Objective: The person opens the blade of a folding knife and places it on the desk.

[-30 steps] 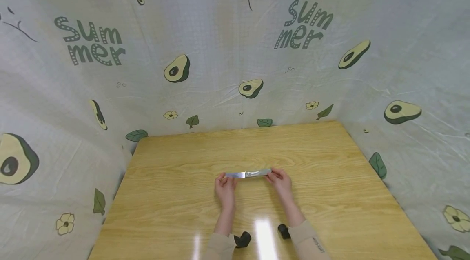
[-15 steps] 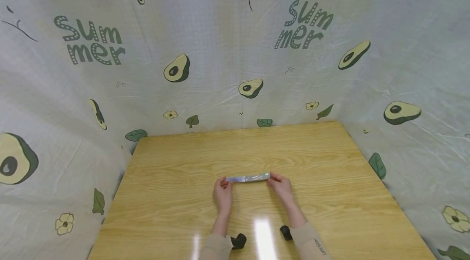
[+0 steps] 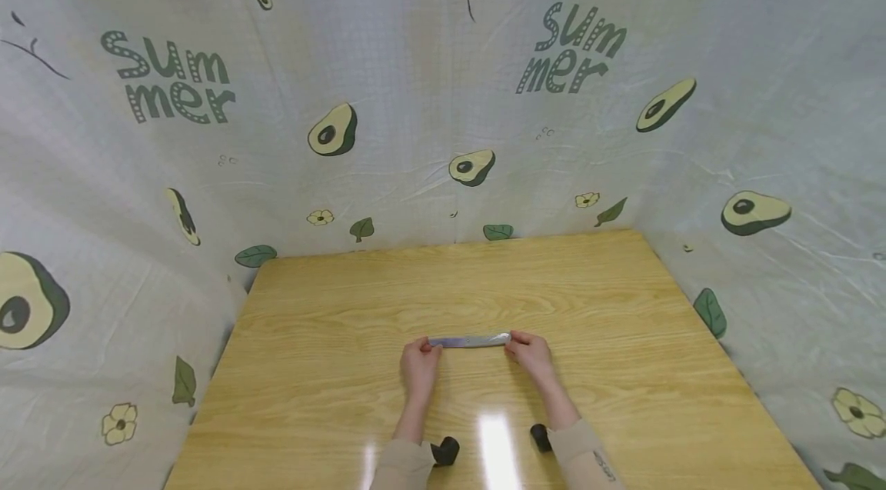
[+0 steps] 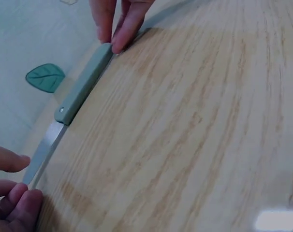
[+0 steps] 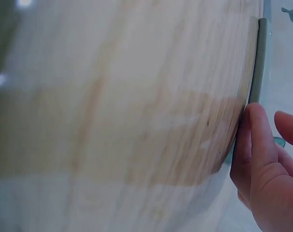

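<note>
A small knife point(image 3: 477, 341) with a pale green handle point(image 4: 83, 84) and a bright metal blade point(image 4: 44, 145) lies crosswise between both hands, blade to the left. At the blade's tip, the left hand point(image 3: 419, 368) pinches the end between thumb and fingers. The right hand point(image 3: 531, 358) holds the butt of the handle with its fingertips. In the right wrist view the handle point(image 5: 258, 63) shows edge-on, with a finger of the right hand point(image 5: 270, 169) against its end. Whether the knife touches the table cannot be told.
A wood-grain table point(image 3: 332, 305) spreads under the hands. Pale cloth with avocado prints point(image 3: 388, 90) encloses it at the back and both sides. Black wrist-worn devices point(image 3: 445, 451) sit at the sleeves. Glare point(image 3: 500, 448) falls near the front.
Both hands have brought the knife slightly nearer to the person. It has turned about its length, and its handle now looks thinner and more level with the blade in the head view.
</note>
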